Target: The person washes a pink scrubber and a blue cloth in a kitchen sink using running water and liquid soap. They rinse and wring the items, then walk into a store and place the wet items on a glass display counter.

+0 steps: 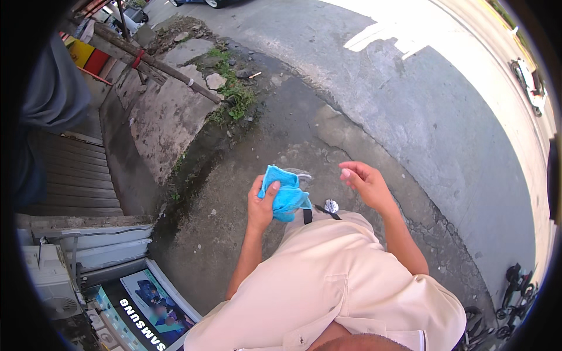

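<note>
A bright blue cloth (287, 198), folded and bunched, is gripped in my left hand (261, 205), the thumb pressing on its near face. It is held in front of my waist, over the wet concrete. To the right, my right hand (370, 186) is raised in the air, apart from the cloth. Its fingers are loosely bent, with a gap between thumb and forefinger and nothing seen between them. Below the cloth, a black strap (308, 216) and a small silvery patterned thing (332, 206) show at the front of my beige clothing.
A wooden pole (158, 63) slants over a broken slab with weeds (237, 100). At left are a person's grey sleeve (55, 88) and a ribbed shutter (79, 175). A lit sign (153, 301) stands lower left. Parked motorbikes (516, 298) and a white vehicle (530, 86) are at right.
</note>
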`<state>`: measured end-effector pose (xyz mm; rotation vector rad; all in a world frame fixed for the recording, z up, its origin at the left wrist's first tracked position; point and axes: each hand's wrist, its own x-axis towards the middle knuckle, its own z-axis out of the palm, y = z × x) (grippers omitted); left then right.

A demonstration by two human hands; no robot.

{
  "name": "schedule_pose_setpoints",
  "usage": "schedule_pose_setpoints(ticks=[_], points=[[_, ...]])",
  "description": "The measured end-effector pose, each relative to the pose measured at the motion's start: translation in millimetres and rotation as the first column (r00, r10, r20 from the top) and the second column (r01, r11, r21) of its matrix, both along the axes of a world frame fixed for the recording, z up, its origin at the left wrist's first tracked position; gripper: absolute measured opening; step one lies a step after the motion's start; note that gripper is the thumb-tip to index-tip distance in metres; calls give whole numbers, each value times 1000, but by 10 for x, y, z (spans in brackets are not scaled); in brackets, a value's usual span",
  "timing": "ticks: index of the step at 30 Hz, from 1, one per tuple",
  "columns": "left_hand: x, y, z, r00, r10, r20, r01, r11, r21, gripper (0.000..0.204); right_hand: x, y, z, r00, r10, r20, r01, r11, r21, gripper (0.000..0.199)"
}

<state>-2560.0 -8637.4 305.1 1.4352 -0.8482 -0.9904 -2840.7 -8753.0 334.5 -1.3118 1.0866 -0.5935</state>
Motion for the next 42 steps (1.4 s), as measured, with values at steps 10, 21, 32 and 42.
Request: schedule_pose_setpoints(ticks=[10, 21, 32, 42], points=[[708, -3296, -435, 971, 234, 47, -237, 969, 74, 29, 429, -4327, 952, 830, 511, 224, -347, 787, -510, 65], [1013, -8509, 426, 941, -254, 223, 252, 967, 38, 43, 924, -8083, -235, 966, 78, 248, -97, 993, 63, 81], [2482, -11135, -18, 901, 432, -46, -430, 902, 39, 24, 3699, -12444, 413, 711, 654, 257, -658, 748, -86, 57], [4706, -13059, -834, 642, 766, 14, -766, 642, -36, 32, 6492, -15056, 788, 396, 918, -8, -680, 287, -675, 84]])
